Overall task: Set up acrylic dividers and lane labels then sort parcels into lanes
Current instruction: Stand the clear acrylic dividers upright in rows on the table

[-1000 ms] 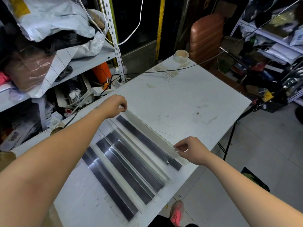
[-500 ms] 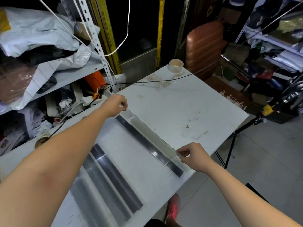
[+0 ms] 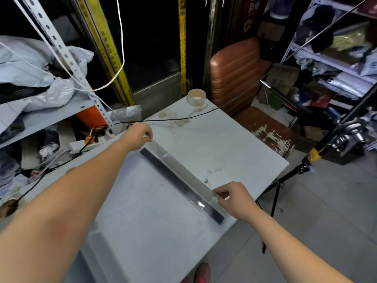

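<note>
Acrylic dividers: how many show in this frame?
1. The divider runs diagonally across the table, left hand holding its far end, right hand its near end. Others may be hidden off-frame.

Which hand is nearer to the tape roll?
Left. The left hand holds the acrylic divider's far end, not far from the tape roll; the right hand pinches its near end, much farther.

Acrylic divider lies diagonally on white tabletop, dark base strip along its near side. Left hand pinches the far end; right hand pinches the near end at the tabletop edge. Tape roll at far corner; black cable crosses behind.
</note>
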### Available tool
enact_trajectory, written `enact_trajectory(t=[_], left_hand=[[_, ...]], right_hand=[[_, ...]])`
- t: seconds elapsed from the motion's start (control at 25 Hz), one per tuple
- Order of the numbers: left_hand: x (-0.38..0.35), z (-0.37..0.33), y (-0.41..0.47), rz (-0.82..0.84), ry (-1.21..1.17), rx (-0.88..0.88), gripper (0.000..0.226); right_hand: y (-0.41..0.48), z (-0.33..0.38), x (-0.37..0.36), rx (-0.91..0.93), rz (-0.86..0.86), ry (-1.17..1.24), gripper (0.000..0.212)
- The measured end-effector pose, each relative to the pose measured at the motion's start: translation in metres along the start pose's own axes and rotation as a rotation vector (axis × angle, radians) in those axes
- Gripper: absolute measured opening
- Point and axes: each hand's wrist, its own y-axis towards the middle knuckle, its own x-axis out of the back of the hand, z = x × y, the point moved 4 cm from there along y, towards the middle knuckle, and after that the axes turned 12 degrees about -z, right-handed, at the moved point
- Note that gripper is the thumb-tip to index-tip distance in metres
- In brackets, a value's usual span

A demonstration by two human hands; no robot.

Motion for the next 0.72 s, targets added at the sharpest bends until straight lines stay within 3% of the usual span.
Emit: enact_trajectory(t=[0.28,0.72], left_hand=[[-0.029,-0.027,0.065,0.027,-0.023,-0.084,0.007],[-0.048,-0.034,0.147,0.032,-0.039,-0.151,0.011]], right_hand=[[0.026,-0.029,0.026,-0.079,-0.080,0.034,0.023],[0.064,-0.066,0.048,-0.206,-0.154,0.034,0.028]])
